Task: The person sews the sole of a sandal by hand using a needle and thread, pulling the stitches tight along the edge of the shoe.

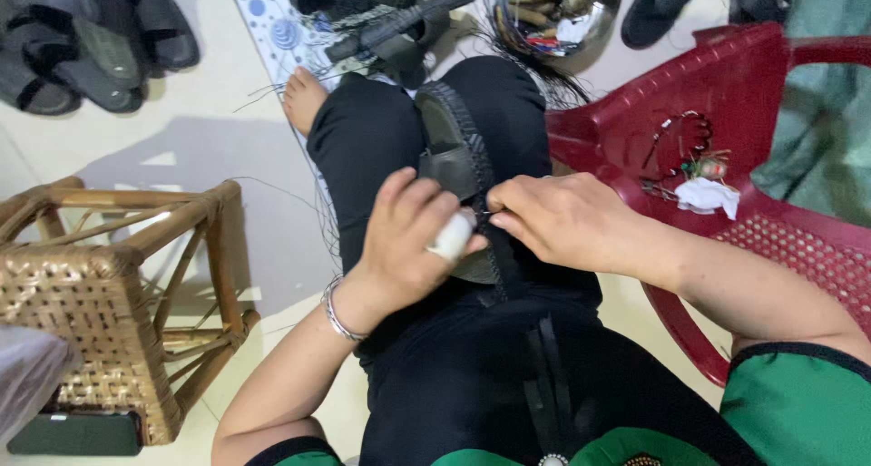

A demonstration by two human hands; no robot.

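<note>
Sitting over a pale tiled floor point(245, 185), I have a red plastic chair point(726, 94) at my right and a woven cane stool point(100, 294) at my left. More dark sandals point(91, 39) lie on the floor far ahead. On my lap, across my black trousers point(381, 139), rests a dark sandal sole point(458, 166); its long axis runs away from me, toe end pointing forward to the floor. My left hand point(408, 239), one finger wrapped in white tape, is closed on the sole's near edge. My right hand point(562, 221) pinches closed on a thin needle point(485, 214) at the sole's braided rim.
</note>
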